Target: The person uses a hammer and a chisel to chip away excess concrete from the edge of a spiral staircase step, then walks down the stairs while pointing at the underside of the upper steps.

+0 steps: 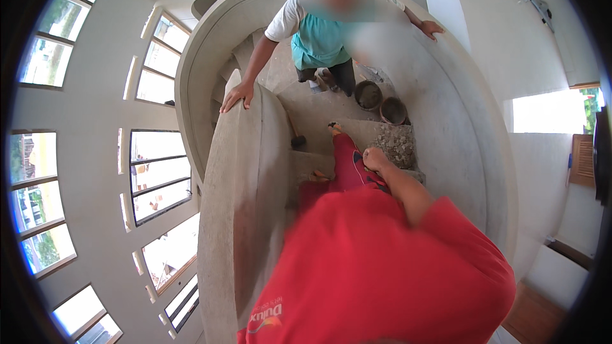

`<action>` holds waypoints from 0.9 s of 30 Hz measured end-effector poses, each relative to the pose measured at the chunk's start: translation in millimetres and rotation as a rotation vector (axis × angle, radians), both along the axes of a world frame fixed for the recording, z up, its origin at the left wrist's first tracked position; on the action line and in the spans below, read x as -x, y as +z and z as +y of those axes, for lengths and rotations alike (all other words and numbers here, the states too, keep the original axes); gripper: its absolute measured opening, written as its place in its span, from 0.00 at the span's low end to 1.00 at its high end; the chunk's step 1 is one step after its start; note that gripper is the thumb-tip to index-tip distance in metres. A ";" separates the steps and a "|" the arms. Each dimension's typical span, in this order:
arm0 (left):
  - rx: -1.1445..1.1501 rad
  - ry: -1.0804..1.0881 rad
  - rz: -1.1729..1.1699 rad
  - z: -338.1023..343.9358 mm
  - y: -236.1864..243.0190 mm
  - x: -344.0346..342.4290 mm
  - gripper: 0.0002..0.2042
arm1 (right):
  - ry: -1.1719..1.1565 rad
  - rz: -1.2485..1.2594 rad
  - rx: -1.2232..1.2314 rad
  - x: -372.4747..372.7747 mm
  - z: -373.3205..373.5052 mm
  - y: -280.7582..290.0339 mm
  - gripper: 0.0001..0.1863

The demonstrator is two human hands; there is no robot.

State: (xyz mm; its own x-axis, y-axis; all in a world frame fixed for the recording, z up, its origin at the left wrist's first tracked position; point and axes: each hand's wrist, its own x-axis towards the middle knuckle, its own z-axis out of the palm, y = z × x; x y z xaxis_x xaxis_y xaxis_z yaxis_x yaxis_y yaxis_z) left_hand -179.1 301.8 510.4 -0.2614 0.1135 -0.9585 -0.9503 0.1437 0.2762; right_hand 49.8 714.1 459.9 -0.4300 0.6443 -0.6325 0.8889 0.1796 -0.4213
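Note:
My right hand is closed in a loose fist against my red trouser leg, by a thin white cord; what it holds, if anything, is hidden. My left hand is hidden or out of view. Below, my sandalled foot is on a concrete step of a curved staircase. Broken rubble lies to the right of my leg. A black-headed mallet leans beside the inner stair wall on my left.
A co-worker in teal faces me lower down, hands on both curved walls. Beside them are two buckets of grey material. Windows line the room's left wall; a narrow opening is at right.

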 end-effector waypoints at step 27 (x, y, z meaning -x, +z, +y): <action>-0.018 0.047 -0.030 283.8 -134.5 -49.0 0.12 | -0.367 -0.091 0.150 -78.5 293.3 -177.3 0.13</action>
